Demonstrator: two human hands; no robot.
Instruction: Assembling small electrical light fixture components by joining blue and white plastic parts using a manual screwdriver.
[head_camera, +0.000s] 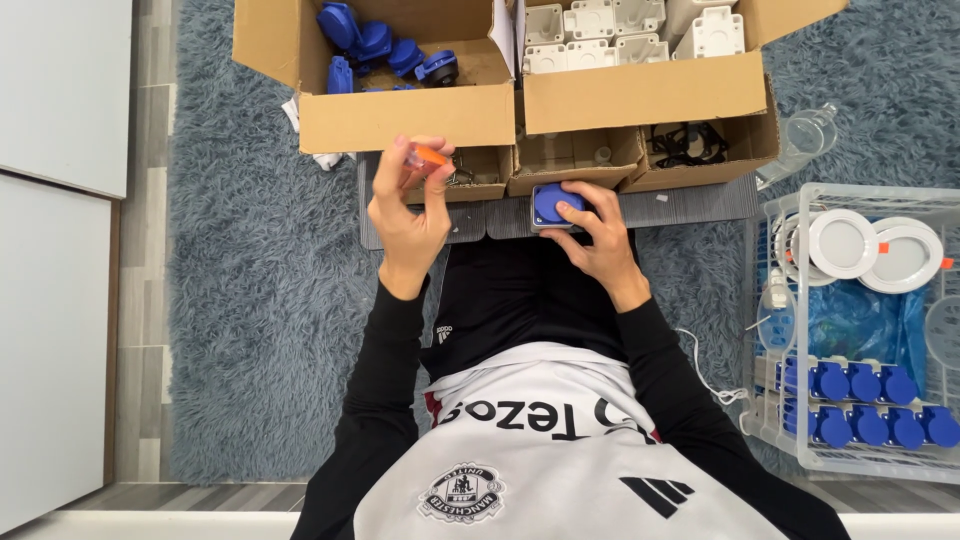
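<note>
At ten o'clock of the lap, the left hand (408, 205) pinches a small orange-tipped tool (430, 155) between fingertips, just below the box of blue caps (385, 50). At one o'clock the right hand (600, 235) grips a blue-lidded socket (553, 205); a wire basket (800, 330) stands at three o'clock

We see a shaggy grey-blue rug (250, 300) under open cardboard boxes: one (400, 115) holding loose blue caps (375, 45), one (640, 95) holding white plastic housings (620, 30). To one side, a white wire basket (790, 420) holds round white lamps (875, 250).
</note>
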